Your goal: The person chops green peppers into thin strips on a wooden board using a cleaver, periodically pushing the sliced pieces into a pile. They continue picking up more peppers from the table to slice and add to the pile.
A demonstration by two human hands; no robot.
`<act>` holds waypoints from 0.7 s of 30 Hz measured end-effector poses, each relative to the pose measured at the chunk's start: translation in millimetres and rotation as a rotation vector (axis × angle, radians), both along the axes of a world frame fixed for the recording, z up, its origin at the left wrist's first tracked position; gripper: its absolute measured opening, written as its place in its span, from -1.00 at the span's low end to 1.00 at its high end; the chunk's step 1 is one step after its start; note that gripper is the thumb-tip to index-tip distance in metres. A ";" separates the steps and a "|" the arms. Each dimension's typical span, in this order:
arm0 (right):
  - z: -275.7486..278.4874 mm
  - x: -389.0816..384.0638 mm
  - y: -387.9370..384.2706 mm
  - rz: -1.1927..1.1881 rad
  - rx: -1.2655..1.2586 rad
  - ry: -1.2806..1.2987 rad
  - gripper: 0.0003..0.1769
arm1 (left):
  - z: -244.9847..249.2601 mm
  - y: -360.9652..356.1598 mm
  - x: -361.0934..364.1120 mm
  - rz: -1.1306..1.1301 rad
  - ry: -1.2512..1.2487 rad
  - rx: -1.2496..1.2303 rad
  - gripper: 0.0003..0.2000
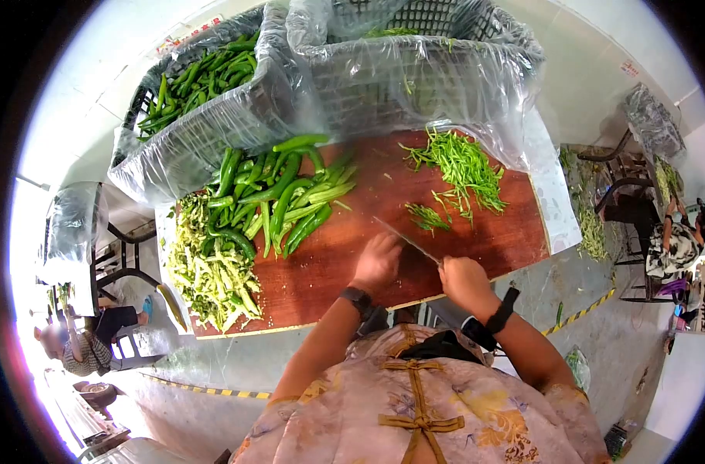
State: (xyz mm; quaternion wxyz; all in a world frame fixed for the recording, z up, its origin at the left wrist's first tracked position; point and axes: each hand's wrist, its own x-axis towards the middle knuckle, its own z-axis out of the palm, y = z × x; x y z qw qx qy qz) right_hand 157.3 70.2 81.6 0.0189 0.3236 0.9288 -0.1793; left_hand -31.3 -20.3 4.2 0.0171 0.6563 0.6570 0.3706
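In the head view my right hand (465, 280) is closed around the handle of a knife (408, 239). The thin blade points up and left over the reddish-brown board (329, 271). Left of the blade, my left hand (378, 261) rests low over the board with its fingers curled together; what they hold, if anything, is hidden. Just beyond the blade lies a small bunch of green shreds (427, 217), with a larger pile of shredded green pepper (467, 172) behind it. Whole and split green peppers (279, 189) are heaped at the back left.
Pale pepper cores and scraps (205, 267) cover the board's left end. Behind the board stand a plastic-lined crate of green peppers (205, 81) and another lined crate (422, 77). One person (85, 344) sits far left, another (677, 240) far right.
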 end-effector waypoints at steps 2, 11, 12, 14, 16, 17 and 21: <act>-7.1 -13.9 4.1 0.006 -0.011 0.000 -0.78 | 1.7 2.2 -0.4 -0.012 -0.011 0.040 -0.78; -8.3 -41.8 14.7 -0.068 0.058 0.135 -0.78 | 9.8 -0.9 0.9 0.003 0.077 0.023 -0.66; -4.0 -35.2 12.4 -0.082 0.037 0.110 -0.78 | 10.4 -1.7 1.4 0.021 0.094 0.006 -0.66; 0.9 -22.9 6.8 -0.094 0.012 0.080 -0.77 | 10.0 -4.0 4.3 0.039 0.106 -0.016 -0.66; 4.9 -15.4 2.1 -0.056 -0.015 0.086 -0.77 | 15.4 -4.5 4.8 0.060 0.080 -0.049 -0.68; 8.8 -13.5 0.5 -0.057 -0.015 0.089 -0.77 | 15.9 -4.2 3.7 0.059 0.083 -0.049 -0.68; 11.9 -6.4 -0.6 -0.023 -0.024 0.049 -0.76 | 6.2 -1.3 2.4 0.013 0.022 -0.019 -0.72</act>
